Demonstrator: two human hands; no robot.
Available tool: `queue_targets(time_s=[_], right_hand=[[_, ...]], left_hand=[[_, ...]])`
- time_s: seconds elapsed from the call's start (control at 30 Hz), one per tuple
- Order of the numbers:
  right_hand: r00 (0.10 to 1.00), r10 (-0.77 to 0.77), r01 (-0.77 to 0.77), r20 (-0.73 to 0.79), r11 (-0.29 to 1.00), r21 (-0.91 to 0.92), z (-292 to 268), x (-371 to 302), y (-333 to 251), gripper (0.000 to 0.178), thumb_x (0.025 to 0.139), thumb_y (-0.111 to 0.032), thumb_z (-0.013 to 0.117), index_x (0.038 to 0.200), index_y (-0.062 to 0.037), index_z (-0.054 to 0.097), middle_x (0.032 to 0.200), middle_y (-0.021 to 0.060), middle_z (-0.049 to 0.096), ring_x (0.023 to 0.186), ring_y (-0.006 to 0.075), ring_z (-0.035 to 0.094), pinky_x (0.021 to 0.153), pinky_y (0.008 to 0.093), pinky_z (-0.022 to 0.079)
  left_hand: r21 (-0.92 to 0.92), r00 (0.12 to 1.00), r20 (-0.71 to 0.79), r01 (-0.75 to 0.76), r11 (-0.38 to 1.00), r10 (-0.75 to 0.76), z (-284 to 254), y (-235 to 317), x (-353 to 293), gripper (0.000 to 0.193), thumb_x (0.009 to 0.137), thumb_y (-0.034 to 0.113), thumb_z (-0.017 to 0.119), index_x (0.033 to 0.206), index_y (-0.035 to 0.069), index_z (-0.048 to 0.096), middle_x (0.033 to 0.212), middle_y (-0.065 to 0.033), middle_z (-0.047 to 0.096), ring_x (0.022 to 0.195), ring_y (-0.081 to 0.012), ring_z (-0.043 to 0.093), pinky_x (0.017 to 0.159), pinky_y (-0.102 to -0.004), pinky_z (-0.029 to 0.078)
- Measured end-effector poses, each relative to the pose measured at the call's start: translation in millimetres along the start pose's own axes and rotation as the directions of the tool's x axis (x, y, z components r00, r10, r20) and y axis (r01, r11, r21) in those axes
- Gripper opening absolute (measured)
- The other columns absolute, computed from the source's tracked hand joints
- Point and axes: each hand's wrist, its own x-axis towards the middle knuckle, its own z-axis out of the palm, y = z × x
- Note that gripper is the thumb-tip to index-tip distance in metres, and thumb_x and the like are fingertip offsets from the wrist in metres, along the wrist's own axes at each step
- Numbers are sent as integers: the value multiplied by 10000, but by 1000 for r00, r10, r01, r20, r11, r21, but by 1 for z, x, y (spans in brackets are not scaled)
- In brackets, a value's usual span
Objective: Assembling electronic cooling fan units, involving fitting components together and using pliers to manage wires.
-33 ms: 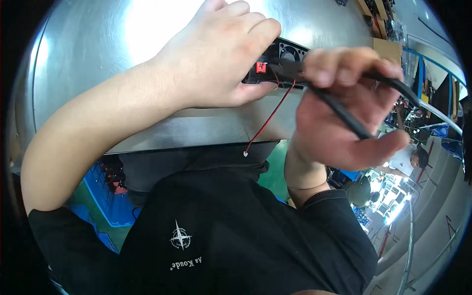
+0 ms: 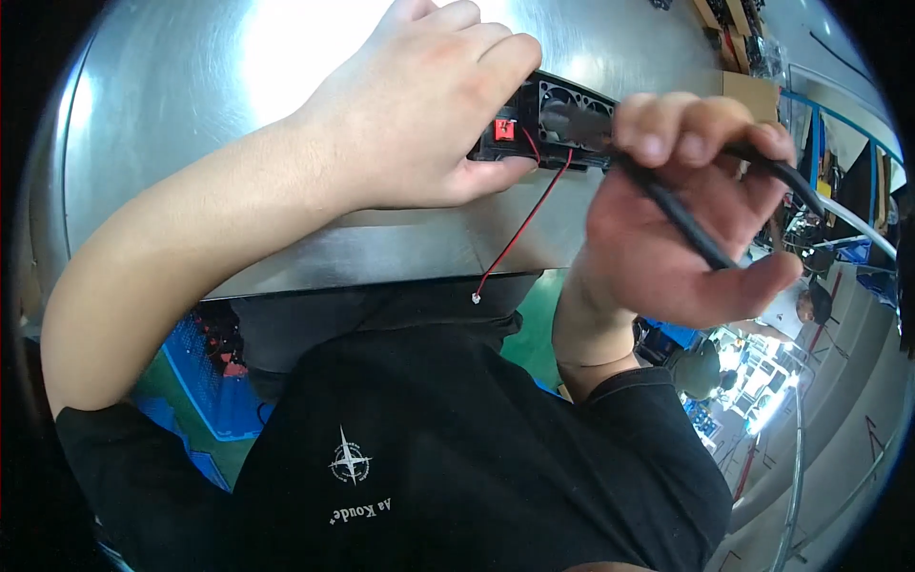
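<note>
My left hand [image 2: 438,105] is closed around the left end of a long black housing [image 2: 496,153], its thumb along the near edge. A small red part [image 2: 504,130] shows beside that thumb. To its right, a fan [image 2: 553,93] sits in the housing, partly covered by the tool. My right hand [image 2: 691,238] grips pliers [image 2: 675,212] with black handles, the handles spread apart. Their grey jaws, blurred, are over the fan; whether they touch it I cannot tell. A red and black wire [image 2: 521,232] hangs from the housing past the table edge, ending in a white plug [image 2: 476,298].
The shiny metal table [image 2: 191,95] lies under the housing, its front edge close to my body. A blue basket [image 2: 224,410] with red and dark pieces stands low on the left. A cardboard box [image 2: 748,98] is at the far right, and another person [image 2: 701,370] shows in the right background.
My right hand and the pliers have moved a little to the right, away from the red part, so more of the fan shows. My left hand and the housing have hardly moved.
</note>
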Motion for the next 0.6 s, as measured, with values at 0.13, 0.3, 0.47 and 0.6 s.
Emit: queue_targets(time_s=[0.13,0.3,0.47,0.6], right_hand=[[983,-85,-10,-160,857,-516,-30,13,-11,512,1054,-419,515,1322,17,520,1028,192,646,803,214,603,711,323,515],[887,461,-126,12,268,-955,-51,13,-29,202,962,-114,714,1125,-15,649,924,52,666,762,105,565,697,257,462],[758,629,-436,-173,291,-851,-27,-12,-35,229,949,-160,745,1070,-9,624,814,85,617,718,162,586,693,304,493],[727,680,-479,-94,406,-778,-20,-25,-52,262,942,-208,744,1078,-14,630,814,66,617,734,139,573,699,283,476]], left_hand=[[9,999,30,-34,999,34,4,1,5,612,789,374,845,1268,72,612,1111,-97,646,1057,-309,602,954,-450,413],[-154,991,118,-39,987,58,5,-4,-3,706,796,293,850,1408,74,573,1200,-138,652,1156,-342,612,1027,-471,445],[-216,987,-10,153,964,-159,-16,-28,19,774,868,76,730,1582,96,434,1288,-188,659,1157,-395,653,1004,-471,531],[11,981,85,177,984,-177,-27,-9,27,550,978,318,688,1447,44,602,1274,-215,674,1190,-390,646,991,-475,533]])
